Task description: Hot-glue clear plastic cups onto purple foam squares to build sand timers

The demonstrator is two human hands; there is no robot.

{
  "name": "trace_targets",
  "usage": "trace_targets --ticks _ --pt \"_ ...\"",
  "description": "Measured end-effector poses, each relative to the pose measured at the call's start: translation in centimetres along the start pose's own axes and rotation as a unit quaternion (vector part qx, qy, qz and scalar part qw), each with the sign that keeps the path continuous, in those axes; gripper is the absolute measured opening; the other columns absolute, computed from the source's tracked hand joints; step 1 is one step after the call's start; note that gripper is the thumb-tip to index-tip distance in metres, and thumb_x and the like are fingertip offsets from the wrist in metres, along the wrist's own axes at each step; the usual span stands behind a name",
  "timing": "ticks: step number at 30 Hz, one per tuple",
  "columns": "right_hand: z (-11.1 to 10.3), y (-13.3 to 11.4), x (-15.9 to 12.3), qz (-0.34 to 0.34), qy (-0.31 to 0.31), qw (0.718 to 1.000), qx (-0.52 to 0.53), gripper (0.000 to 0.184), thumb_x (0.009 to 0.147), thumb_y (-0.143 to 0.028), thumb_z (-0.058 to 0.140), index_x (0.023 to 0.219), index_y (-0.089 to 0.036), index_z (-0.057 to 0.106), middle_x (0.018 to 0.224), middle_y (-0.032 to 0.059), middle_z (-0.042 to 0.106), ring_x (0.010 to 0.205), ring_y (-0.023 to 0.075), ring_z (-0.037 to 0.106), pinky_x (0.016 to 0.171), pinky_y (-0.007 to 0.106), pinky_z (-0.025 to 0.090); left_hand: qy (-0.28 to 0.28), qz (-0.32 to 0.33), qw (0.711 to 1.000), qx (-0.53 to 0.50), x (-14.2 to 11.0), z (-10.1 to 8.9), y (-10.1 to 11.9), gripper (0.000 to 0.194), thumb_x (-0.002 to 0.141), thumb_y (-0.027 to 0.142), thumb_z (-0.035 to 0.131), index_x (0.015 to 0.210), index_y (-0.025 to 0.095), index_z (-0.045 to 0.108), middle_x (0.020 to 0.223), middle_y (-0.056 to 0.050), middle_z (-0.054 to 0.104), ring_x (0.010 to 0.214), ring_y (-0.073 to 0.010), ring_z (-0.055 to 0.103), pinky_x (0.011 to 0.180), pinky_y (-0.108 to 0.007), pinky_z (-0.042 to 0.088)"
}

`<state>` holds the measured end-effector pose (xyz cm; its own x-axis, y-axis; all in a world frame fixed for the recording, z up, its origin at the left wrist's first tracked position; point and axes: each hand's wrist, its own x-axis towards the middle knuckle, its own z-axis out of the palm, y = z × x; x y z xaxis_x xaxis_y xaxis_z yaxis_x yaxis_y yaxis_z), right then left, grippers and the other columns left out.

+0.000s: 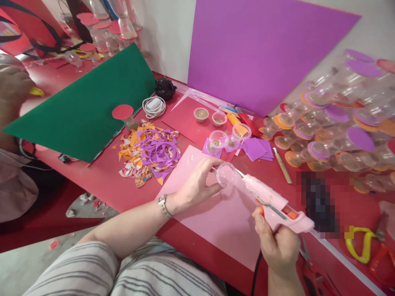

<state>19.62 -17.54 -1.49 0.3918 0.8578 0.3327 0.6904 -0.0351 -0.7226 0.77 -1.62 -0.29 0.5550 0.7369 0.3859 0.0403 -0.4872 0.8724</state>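
My left hand (pixel 197 183), with a watch on its wrist, is closed with thumb and fingertips on a small transparent plastic cup (pixel 226 176). My right hand (pixel 279 246) grips a pink hot glue gun (pixel 268 197) by its handle, a finger at the orange trigger. The gun's nozzle points left and is at the cup's right side; whether they touch I cannot tell. Under both lies a pink sheet (pixel 212 234). Just beyond are transparent cups (pixel 218 139) on purple paper squares (pixel 254 149), and two small cups (pixel 201 115) with grainy contents.
Orange and purple paper scraps (pixel 154 152) are heaped at left, near a green board (pixel 89 107). A purple board (pixel 256 53) leans on the wall. Cup assemblies (pixel 336 119) are stacked at right, above yellow-handled scissors (pixel 359 246). Another person's hand (pixel 14 82) shows at far left.
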Motion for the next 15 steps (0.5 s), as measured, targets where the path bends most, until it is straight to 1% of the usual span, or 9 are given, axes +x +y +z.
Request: trace_targets --ticks 5,9,12,15 --pt "0.07 -0.08 0.10 -0.010 0.005 1.000 -0.013 0.031 0.091 -0.044 0.062 0.086 -0.017 0.075 0.069 0.0090 0.074 0.063 0.0223 0.071 0.059 0.028 0.058 0.002 -0.012 1.000 -0.006 0.11 -0.03 -0.01 0.041 0.085 0.017 0.067 0.122 0.023 0.051 0.116 -0.008 0.061 0.106 -0.0213 0.059 0.094 -0.039 0.052" --pt "0.02 -0.22 0.16 -0.023 -0.002 1.000 -0.012 0.028 0.091 -0.042 0.062 0.086 -0.017 0.075 0.068 0.0080 0.074 0.060 0.0210 0.071 0.057 0.026 0.058 0.018 -0.021 1.000 -0.003 0.21 -0.01 -0.06 0.036 0.087 0.020 0.067 0.120 0.023 0.052 0.114 -0.007 0.061 0.102 -0.0201 0.059 0.092 -0.039 0.051" --pt "0.01 -0.18 0.10 -0.023 -0.003 1.000 -0.009 0.030 0.091 -0.043 0.062 0.085 -0.017 0.075 0.067 0.0083 0.075 0.060 0.0218 0.072 0.056 0.026 0.059 0.033 -0.012 0.999 -0.001 0.22 0.06 -0.26 0.035 0.087 0.018 0.067 0.119 0.023 0.052 0.112 -0.006 0.061 0.099 -0.0187 0.059 0.089 -0.037 0.051" --pt "0.03 -0.07 0.05 -0.015 -0.002 1.000 -0.014 0.033 0.090 -0.046 0.062 0.084 -0.016 0.076 0.067 0.0094 0.075 0.060 0.0227 0.072 0.056 0.027 0.060 0.042 -0.019 0.999 0.001 0.21 0.11 -0.43 0.036 0.086 0.017 0.067 0.118 0.023 0.052 0.110 -0.006 0.061 0.097 -0.0184 0.059 0.087 -0.037 0.051"
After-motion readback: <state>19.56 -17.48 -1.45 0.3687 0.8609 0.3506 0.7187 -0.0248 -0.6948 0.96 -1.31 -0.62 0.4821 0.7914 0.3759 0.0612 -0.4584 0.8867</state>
